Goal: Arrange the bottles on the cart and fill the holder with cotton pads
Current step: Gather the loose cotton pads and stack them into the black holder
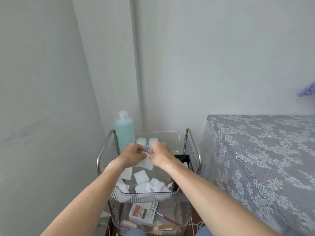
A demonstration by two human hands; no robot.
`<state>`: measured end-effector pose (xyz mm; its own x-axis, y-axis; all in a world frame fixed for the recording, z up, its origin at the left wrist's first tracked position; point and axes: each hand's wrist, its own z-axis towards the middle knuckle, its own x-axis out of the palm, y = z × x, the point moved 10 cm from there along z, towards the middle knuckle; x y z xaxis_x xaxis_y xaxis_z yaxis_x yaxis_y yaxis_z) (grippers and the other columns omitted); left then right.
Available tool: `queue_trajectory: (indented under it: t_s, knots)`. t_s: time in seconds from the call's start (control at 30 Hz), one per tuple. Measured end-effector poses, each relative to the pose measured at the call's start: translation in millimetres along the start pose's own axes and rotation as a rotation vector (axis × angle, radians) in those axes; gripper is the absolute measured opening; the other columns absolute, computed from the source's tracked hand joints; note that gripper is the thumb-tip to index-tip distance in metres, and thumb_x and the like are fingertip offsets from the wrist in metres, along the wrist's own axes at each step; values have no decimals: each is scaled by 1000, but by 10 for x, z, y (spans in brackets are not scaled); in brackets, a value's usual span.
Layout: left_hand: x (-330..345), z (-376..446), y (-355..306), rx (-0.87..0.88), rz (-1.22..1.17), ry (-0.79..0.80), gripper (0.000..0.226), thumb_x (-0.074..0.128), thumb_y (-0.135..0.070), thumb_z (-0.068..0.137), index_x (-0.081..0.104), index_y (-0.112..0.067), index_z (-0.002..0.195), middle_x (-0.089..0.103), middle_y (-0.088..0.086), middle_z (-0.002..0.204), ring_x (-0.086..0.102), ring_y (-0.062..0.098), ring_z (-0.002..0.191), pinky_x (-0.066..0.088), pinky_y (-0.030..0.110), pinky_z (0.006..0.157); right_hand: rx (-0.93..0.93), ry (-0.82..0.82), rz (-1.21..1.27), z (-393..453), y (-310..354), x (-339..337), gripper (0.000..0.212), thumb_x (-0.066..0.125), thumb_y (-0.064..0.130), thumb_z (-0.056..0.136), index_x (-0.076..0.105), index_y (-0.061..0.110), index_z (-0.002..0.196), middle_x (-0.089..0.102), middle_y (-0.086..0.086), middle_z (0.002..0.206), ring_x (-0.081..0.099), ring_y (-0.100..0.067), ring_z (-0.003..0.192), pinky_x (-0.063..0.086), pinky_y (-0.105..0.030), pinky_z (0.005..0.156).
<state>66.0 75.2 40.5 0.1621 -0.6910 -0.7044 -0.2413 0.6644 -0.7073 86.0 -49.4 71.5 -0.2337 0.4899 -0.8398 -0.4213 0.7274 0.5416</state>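
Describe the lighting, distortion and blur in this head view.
Head view: soft, even daylight with no hard shadows; wide-angle lens bows the wall corner and lace tablecloth edge; both hands and the cotton pad look slightly soft; the clear tray shows faint glare.

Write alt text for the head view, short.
Two bare hands, left hand and right hand, pinch one white cotton pad together above a clear tray on a metal cart. More pads lie loose in the tray; a tall green bottle stands at its far left corner.
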Motion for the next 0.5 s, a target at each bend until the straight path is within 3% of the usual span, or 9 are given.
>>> queue_trajectory:
  t_s: [0.1,0.17,0.27,0.33,0.43,0.5]
  knots:
    - [66,-32,-139,-4,-156,26,6,63,-15,93,67,-11,93,62,4,69,56,18,55,51,26,51,83,74,-25,94,-134,-262,8,64,2,84,68,-1,91,72,-21,88,71,-32,77,58,-37,67]
    - [162,-51,-250,-6,-227,73,7,62,-17,95,66,-11,92,62,4,71,58,13,53,51,22,47,188,159,-8,98,-311,-404,13,69,6,84,69,-5,91,73,-21,77,72,-29,64,61,-38,65]
    - [353,-77,-450,16,-321,146,12,61,-12,96,67,-2,97,62,9,70,59,15,55,53,23,50,302,179,23,41,-565,-663,14,75,6,80,70,-5,87,73,-18,76,75,-28,69,61,-44,73]
    - [483,-94,-585,40,-340,179,7,61,-8,95,65,-3,92,62,12,66,58,22,59,53,26,52,333,158,0,6,-668,-805,21,78,6,79,67,-4,94,72,-19,79,74,-27,66,61,-44,73]
    - [640,-76,-723,52,-314,177,6,65,-5,91,61,-7,95,64,10,65,58,13,47,47,22,43,378,192,-44,-48,-780,-836,32,74,1,82,59,-7,110,67,-16,77,75,-28,68,61,-43,74]
    - [733,-50,-784,64,-243,171,8,67,-6,88,61,-10,92,66,10,66,57,11,44,48,21,42,397,184,-78,-81,-824,-827,43,68,-7,84,49,-8,123,66,-21,98,74,-26,62,62,-40,65]
